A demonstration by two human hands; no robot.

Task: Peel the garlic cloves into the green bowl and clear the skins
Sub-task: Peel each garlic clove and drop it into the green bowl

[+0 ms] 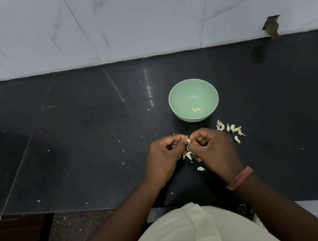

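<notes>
Both hands are raised just above the table (75,130), near its front edge, knuckles up and fingertips meeting. The left hand (165,157) and right hand (213,149) each have fingers curled, pinching one garlic clove (188,142) between them — a strip of skin hangs below it. Loose skins (188,155) lie on the table directly beneath the hands. The green bowl (193,100) stands just behind the hands and contains two peeled cloves (196,110). About six unpeeled cloves (231,129) lie grouped to the right of the hands.
</notes>
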